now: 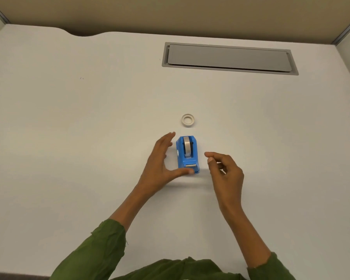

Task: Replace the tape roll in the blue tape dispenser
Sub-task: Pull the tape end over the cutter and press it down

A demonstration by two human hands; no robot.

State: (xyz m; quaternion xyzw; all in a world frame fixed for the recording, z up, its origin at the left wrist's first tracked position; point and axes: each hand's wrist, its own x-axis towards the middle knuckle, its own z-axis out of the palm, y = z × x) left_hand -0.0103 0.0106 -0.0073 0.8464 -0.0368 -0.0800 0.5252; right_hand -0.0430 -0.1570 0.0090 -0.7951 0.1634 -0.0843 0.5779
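Head view: white desk (89,128) with grey recessed cable flap (228,58), beige partition (170,13) behind. Spread left hand (160,162) thumbs blue plastic tape dispenser (188,153); right hand (224,168) loosely curled, empty. White tape roll (188,120) lies beyond.

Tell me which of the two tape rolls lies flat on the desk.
The loose white tape roll beyond the blue tape dispenser lies flat, hole upward. The other roll stands on edge inside the dispenser.

The left hand (160,164) hid the dispenser's (188,153) near left corner, the bottom edge cut off both green sleeves (97,253), and two tiny tabletop (69,118) specks (81,78) were unreadable.
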